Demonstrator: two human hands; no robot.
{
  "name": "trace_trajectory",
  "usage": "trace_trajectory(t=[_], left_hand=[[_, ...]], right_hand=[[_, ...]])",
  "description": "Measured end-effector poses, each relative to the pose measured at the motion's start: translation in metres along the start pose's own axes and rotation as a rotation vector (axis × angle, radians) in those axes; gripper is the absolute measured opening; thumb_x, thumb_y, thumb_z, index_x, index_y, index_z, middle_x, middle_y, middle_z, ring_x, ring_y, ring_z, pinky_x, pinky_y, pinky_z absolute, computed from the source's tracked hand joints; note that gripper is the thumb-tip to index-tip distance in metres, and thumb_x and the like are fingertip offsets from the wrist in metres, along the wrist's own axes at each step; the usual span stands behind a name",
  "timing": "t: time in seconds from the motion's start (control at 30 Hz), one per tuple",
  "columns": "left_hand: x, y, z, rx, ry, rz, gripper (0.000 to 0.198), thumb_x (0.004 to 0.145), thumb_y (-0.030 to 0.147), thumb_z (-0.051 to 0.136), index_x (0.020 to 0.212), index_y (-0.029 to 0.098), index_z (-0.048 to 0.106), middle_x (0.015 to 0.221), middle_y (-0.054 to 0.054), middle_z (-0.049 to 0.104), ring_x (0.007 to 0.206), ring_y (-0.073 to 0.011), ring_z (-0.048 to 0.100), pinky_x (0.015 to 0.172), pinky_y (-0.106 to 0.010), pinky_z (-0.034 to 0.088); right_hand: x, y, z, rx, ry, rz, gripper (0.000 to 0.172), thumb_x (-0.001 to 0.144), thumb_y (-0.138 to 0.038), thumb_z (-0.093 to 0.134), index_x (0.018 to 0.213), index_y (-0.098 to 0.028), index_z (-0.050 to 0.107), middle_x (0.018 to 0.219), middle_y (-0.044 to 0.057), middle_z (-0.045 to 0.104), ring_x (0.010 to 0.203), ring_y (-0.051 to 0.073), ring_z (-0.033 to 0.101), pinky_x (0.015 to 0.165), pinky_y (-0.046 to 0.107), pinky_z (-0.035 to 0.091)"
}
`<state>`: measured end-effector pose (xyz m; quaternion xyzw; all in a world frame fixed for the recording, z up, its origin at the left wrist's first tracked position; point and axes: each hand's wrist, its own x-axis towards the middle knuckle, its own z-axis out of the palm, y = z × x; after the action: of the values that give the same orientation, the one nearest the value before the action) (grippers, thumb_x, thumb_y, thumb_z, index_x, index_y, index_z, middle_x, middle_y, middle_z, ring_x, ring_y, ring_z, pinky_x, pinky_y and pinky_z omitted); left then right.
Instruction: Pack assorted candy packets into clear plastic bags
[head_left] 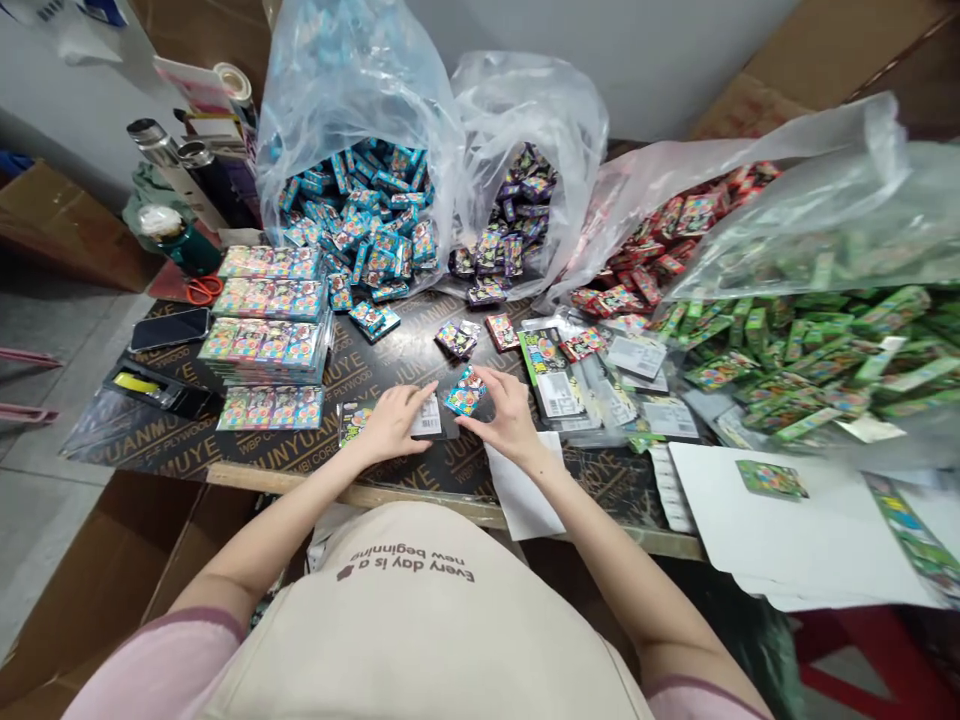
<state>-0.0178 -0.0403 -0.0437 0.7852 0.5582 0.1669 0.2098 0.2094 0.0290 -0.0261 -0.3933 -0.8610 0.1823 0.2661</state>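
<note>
My right hand [506, 415] pinches a small blue printed box [465, 392] between thumb and fingers, just above the table. Beside it, my left hand [394, 422] lies with fingers stretched over a flat printed bag [427, 418] with a white label, covering its middle. Just beyond my hands lie a purple box [456, 338] and a red box [502, 332]. To the right, several labelled bags [559, 385] overlap, with a red box [583, 344] on top.
Plastic bags spill blue boxes [375, 235], purple boxes [517, 215], red boxes [667, 240] and green boxes [810, 350] along the back and right. Stacked printed packs [262, 340] stand at left, near a phone [171, 329] and scissors [202, 290]. White card [750, 540] overhangs the front edge.
</note>
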Motion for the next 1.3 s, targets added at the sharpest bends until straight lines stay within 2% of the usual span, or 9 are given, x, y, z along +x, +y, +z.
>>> trace_trajectory(t=[0.1,0.27,0.43,0.57,0.7,0.8,0.9,1.13,1.3], left_hand=[[0.006,0.002,-0.007,0.003,0.019,-0.003,0.098,0.066,0.039,0.072,0.148,0.028,0.019,0.123,-0.011,0.047,0.112,-0.0310,0.047,0.095,-0.045,0.040],[0.008,0.002,-0.009,-0.008,0.056,0.030,0.111,0.064,0.039,0.073,0.149,0.019,0.004,0.125,-0.015,0.048,0.114,-0.0322,0.047,0.097,-0.046,0.039],[0.005,0.002,-0.006,-0.043,0.027,0.093,0.110,0.064,0.035,0.073,0.149,0.019,0.004,0.130,-0.016,0.047,0.117,-0.0332,0.047,0.100,-0.049,0.037],[0.003,0.001,-0.006,-0.064,0.081,0.032,0.111,0.063,0.036,0.075,0.149,0.020,0.006,0.132,-0.016,0.046,0.118,-0.0334,0.047,0.099,-0.048,0.038],[0.002,-0.003,-0.007,-0.061,0.102,-0.013,0.115,0.062,0.036,0.077,0.149,0.020,0.004,0.128,-0.015,0.049,0.115,-0.0329,0.048,0.096,-0.046,0.040],[0.003,-0.003,-0.004,-0.034,0.087,-0.018,0.115,0.062,0.036,0.077,0.150,0.019,0.003,0.125,-0.015,0.050,0.112,-0.0321,0.049,0.095,-0.046,0.041],[0.004,-0.003,0.004,0.026,0.056,-0.036,0.114,0.062,0.036,0.076,0.150,0.018,0.006,0.123,-0.014,0.051,0.112,-0.0319,0.049,0.096,-0.046,0.039],[0.001,-0.009,0.012,0.190,-0.033,-0.081,0.105,0.064,0.038,0.075,0.148,0.019,0.016,0.124,-0.015,0.050,0.115,-0.0317,0.047,0.101,-0.047,0.033],[0.003,-0.005,0.003,0.270,-0.123,0.074,0.083,0.074,0.038,0.071,0.144,0.031,0.027,0.138,-0.015,0.039,0.124,-0.0326,0.040,0.100,-0.046,0.033]], right_hand=[[-0.013,-0.005,-0.003,-0.063,-0.065,-0.022,0.071,0.075,-0.044,0.067,0.138,-0.023,0.041,0.131,0.014,0.053,0.119,0.033,0.048,0.096,0.045,0.032],[-0.012,-0.008,-0.002,0.056,-0.155,-0.092,0.068,0.072,-0.037,0.068,0.134,-0.022,0.043,0.129,0.012,0.056,0.118,0.030,0.050,0.096,0.043,0.030],[-0.006,0.000,0.002,0.182,-0.274,-0.187,0.076,0.073,-0.041,0.067,0.140,-0.024,0.035,0.133,0.011,0.054,0.121,0.029,0.048,0.100,0.044,0.029],[-0.009,-0.001,0.009,0.168,-0.131,-0.119,0.084,0.074,-0.053,0.066,0.143,-0.023,0.030,0.133,0.014,0.055,0.121,0.030,0.050,0.103,0.047,0.026],[0.001,-0.003,0.014,0.191,-0.118,-0.082,0.060,0.085,-0.045,0.057,0.139,-0.026,0.037,0.112,0.008,0.068,0.108,0.027,0.058,0.103,0.047,0.024],[0.028,0.010,0.022,0.075,0.034,0.047,0.054,0.086,-0.046,0.055,0.134,-0.024,0.044,0.120,0.011,0.063,0.114,0.030,0.052,0.101,0.047,0.027],[0.060,0.031,0.034,-0.104,0.149,0.195,0.074,0.077,-0.052,0.063,0.139,-0.019,0.040,0.134,0.018,0.049,0.123,0.037,0.041,0.099,0.050,0.029],[0.071,0.065,0.043,-0.052,-0.022,0.157,0.058,0.074,-0.032,0.065,0.129,-0.016,0.051,0.119,0.014,0.062,0.109,0.033,0.052,0.092,0.046,0.034],[0.069,0.088,0.014,-0.037,-0.103,0.160,0.073,0.066,-0.048,0.075,0.130,-0.021,0.051,0.126,0.013,0.058,0.115,0.034,0.049,0.093,0.045,0.034]])
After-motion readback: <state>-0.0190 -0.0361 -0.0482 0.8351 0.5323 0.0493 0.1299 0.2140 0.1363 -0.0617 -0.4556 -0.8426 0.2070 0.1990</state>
